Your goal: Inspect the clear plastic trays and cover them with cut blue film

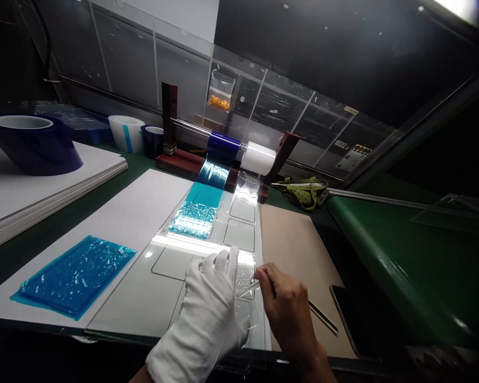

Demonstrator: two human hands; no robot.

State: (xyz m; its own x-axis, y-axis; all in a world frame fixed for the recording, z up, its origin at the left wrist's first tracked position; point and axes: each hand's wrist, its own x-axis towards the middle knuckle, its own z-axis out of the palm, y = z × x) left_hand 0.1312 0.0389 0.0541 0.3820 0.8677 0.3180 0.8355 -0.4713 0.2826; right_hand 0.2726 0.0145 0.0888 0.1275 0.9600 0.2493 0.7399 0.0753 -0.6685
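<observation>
My left hand (209,308), in a white glove, lies over the glass plate (123,298), its fingers side by side at the edge of the clear film (245,271). My bare right hand (289,308) is curled in a pinch at the film's right edge, around a thin tool (323,317) whose dark rear end sticks out behind. Its pale tip reaches the film. Clear film runs down from the white roll (258,158). Beside it, blue film (197,213) hangs from the blue roll (224,144) onto the glass.
Stacked blue film pieces (77,276) lie at the left. Behind are a large blue tape roll (35,143) on white sheets (64,197), smaller rolls, and the dark red roll stand (170,119). A phone (349,319) rests on brown board (303,239) at the right.
</observation>
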